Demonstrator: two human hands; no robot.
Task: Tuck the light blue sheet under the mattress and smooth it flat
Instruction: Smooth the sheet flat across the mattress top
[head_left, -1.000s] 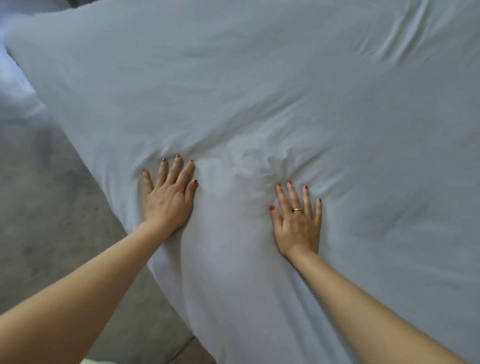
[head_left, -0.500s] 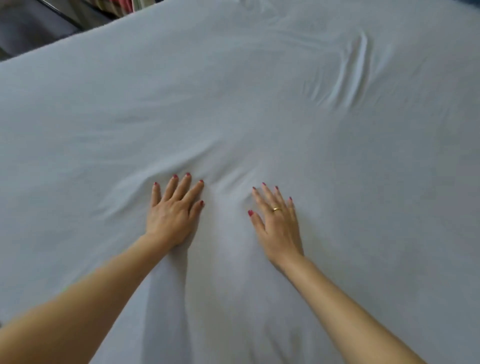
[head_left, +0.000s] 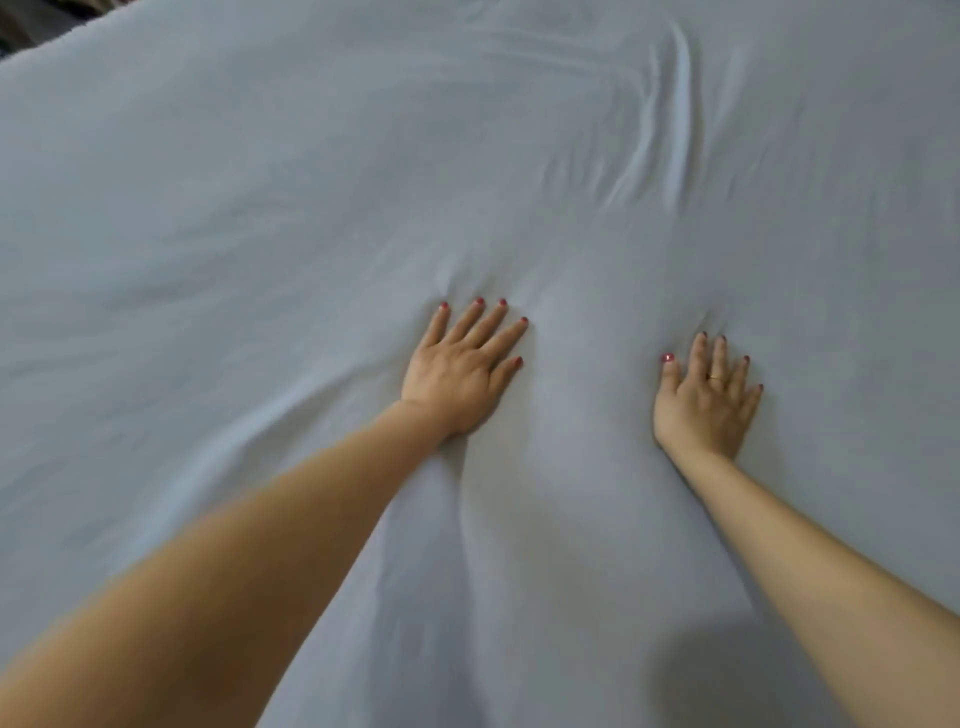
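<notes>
Light blue cotton sheet (head_left: 260, 260) fills the frame; left hand (head_left: 462, 371) and right hand (head_left: 706, 402), fingers spread flat, now press farther apart than 0.5 s ago, smoothing; 1 wrinkle cluster (head_left: 654, 130) remains upper right.

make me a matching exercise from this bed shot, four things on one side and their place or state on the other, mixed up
Things:
1. left hand
2. right hand
3. gold ring
4. ridge of wrinkles

Place or state:
A. on a finger of the right hand
B. flat on the light blue sheet, left of the other hand
C. bunched up, far upper right
D. flat on the sheet, fingers spread, towards the right

Pairs: 1-B, 2-D, 3-A, 4-C
</notes>
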